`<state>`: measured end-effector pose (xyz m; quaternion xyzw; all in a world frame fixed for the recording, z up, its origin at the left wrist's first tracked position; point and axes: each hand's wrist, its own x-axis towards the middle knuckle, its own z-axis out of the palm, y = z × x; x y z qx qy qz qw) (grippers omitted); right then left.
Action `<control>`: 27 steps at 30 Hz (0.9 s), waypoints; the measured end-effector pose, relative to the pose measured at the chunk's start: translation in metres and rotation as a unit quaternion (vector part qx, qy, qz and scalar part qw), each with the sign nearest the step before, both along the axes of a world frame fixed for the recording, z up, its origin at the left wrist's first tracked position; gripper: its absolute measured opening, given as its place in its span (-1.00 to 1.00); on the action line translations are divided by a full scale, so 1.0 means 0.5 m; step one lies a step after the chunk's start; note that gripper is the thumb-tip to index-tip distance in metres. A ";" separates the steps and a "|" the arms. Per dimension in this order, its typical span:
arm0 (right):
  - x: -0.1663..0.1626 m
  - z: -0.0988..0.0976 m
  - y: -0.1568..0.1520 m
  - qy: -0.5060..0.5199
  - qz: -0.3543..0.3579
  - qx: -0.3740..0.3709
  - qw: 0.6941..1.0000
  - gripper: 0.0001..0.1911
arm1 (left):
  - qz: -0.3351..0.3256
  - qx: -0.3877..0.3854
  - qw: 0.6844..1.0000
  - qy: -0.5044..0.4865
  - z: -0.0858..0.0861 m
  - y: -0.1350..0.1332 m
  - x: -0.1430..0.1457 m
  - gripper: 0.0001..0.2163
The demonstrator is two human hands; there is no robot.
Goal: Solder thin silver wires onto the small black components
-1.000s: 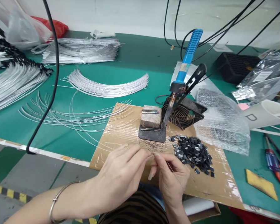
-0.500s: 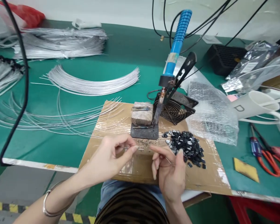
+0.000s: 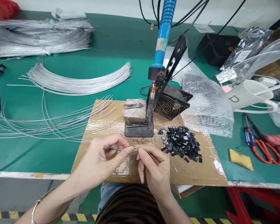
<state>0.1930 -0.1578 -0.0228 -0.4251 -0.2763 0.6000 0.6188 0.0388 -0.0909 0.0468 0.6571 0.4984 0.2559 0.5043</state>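
The two hands are being brought together again over the near edge of the cardboard sheet (image 3: 200,169). Half a second ago the right hand (image 3: 154,169) was being held apart from the left, fingers loosened, close to the pile of black chips (image 3: 180,144). Now its thumb and forefinger are being pressed against the fingertips of the left hand (image 3: 102,158).

A thin wire (image 3: 122,149) is being pinched between the left thumb and forefinger, its free end pointing toward 3 o'clock. The right fingers are being closed on that same end. Whether a chip is also being gripped there cannot be told, since the spot is too small and partly covered (a second fine strand seems to be trailing from the right hand toward 4 o'clock).

The wire is thus being kept in the air between both hands, just above the cardboard and not resting on the tabletop (image 3: 130,46). The chip pile is lying at 2 o'clock from the right hand, near but untouched. The soldering iron (image 3: 164,31) is being left in its stand (image 3: 138,130) at 12 o'clock, untouched as well. Judging from this, fine work at the wire's tip is being taken up again, and no soldering is being done yet.

The loose wires (image 3: 60,119) are lying at 10 o'clock, well apart from the hands.
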 end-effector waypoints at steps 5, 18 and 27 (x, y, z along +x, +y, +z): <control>-0.005 -0.005 0.003 0.033 -0.005 -0.010 0.999 -0.86 | 0.004 -0.009 1.000 -0.005 -0.001 0.000 -0.001 -0.83; 0.004 0.011 0.009 0.104 0.025 -0.040 0.994 -0.90 | -0.001 -0.001 1.000 0.015 0.008 -0.009 0.006 -0.83; 0.017 0.026 0.012 0.141 0.052 -0.080 0.985 -0.87 | -0.016 -0.006 1.000 0.006 0.006 -0.012 0.001 -0.83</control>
